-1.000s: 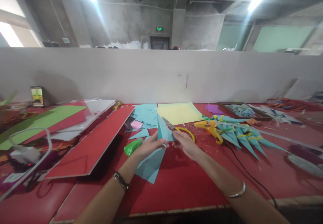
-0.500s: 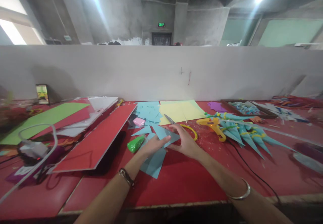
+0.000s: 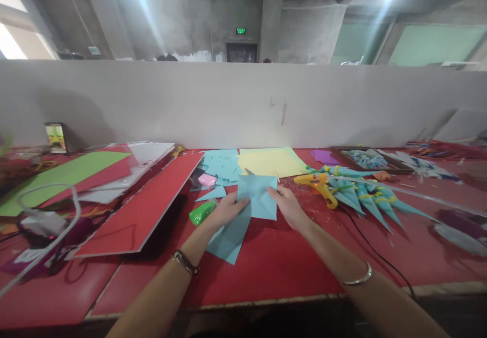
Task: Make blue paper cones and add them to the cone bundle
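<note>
A square sheet of light blue paper (image 3: 261, 203), faintly creased, is held up between my two hands over the red table. My left hand (image 3: 229, 208) pinches its left edge, thumb on top. At the right edge, my right hand (image 3: 289, 207) grips it between thumb and fingers. Another blue sheet (image 3: 230, 241) lies flat below, partly covered by my left hand and the held sheet. Only the tip of the scissors (image 3: 249, 171) shows behind the held paper. Beside my left hand are a green packet (image 3: 201, 212) and a blue paper triangle (image 3: 213, 194).
Right of my hands lies a yellow glue gun (image 3: 319, 186) with a black cord, beside blue paper cones (image 3: 373, 203). A red board (image 3: 144, 211) slants up at left. Yellow sheets (image 3: 270, 161) and blue scraps (image 3: 222, 164) lie behind, before a white partition (image 3: 190, 104).
The blue paper, folded and angled between my hands before, is now opened out into a square facing me. My right hand has closed on its right edge.
</note>
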`<state>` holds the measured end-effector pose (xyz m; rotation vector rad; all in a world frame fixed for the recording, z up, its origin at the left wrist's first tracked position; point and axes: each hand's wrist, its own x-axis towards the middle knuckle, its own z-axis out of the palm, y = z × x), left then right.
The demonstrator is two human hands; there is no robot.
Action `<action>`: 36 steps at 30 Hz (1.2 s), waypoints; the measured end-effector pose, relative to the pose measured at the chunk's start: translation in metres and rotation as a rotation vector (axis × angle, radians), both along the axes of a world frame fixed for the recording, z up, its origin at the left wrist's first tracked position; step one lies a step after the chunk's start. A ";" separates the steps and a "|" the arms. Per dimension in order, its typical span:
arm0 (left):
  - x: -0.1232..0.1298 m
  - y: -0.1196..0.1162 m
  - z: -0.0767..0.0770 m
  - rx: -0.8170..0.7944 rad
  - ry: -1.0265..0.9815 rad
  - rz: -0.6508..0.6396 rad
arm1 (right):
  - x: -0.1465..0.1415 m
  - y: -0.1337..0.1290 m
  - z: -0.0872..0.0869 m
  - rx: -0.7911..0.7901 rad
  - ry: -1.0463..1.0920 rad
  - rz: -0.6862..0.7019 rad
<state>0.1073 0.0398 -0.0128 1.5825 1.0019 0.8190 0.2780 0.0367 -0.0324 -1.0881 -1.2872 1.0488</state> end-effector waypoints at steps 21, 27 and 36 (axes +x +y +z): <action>-0.016 0.014 -0.004 -0.213 -0.183 0.133 | 0.018 0.004 0.008 0.360 -0.404 -0.034; -0.004 0.007 -0.011 -0.200 -0.294 0.105 | 0.011 0.002 0.005 0.166 -0.217 -0.032; 0.005 0.001 -0.007 0.024 -0.154 0.279 | 0.004 -0.003 0.007 0.065 -0.086 0.008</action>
